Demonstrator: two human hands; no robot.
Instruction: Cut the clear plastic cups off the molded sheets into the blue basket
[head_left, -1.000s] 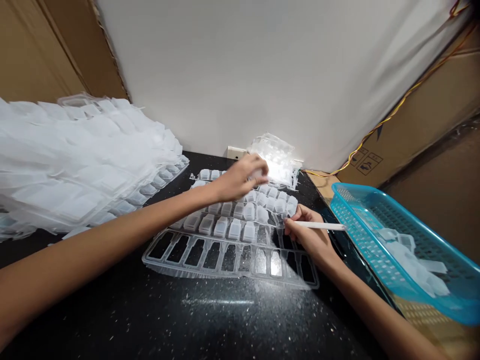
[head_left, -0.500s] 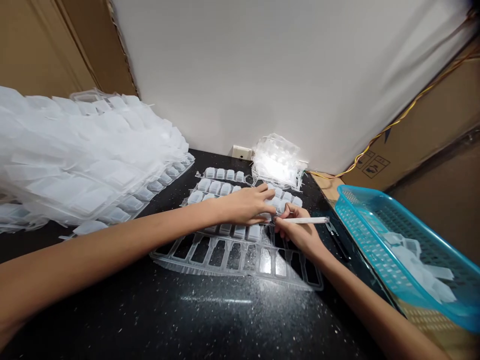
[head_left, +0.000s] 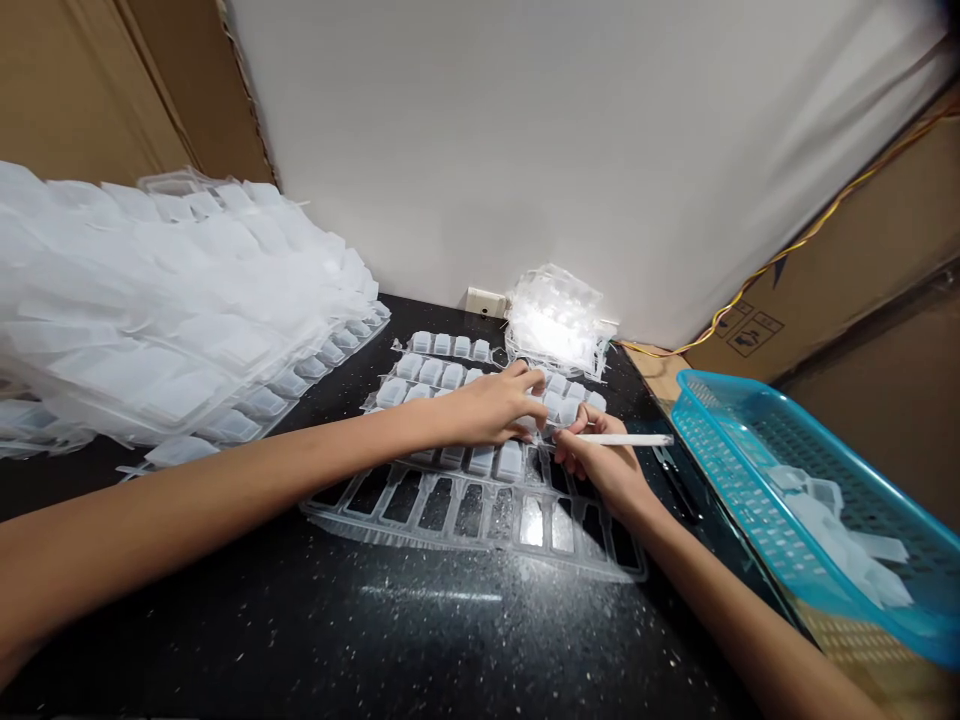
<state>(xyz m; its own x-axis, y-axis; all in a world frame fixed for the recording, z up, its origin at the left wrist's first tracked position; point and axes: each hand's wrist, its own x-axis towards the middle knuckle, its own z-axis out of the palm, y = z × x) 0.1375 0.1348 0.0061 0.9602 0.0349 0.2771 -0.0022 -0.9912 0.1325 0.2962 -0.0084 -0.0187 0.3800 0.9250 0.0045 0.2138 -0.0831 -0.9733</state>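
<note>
A clear plastic sheet lies on the black speckled table, with rows of translucent white pieces at its back and bare slots along the front. My left hand rests over these rows, fingers spread and bent, their tips touching the sheet near its right side. Just to the right, my right hand is closed around a thin white stick-like tool, its near end at the pieces beside my left fingers. The tool's tip is hidden by my fingers.
A tall pile of similar white sheets fills the left. At the back stand a white socket box and a brightly lit plastic stack. A blue basket holding loose white pieces is at right, with a dark tool beside it.
My right hand and the white tool have shifted slightly to the right. My left fingers have bent a little more over the rows.
</note>
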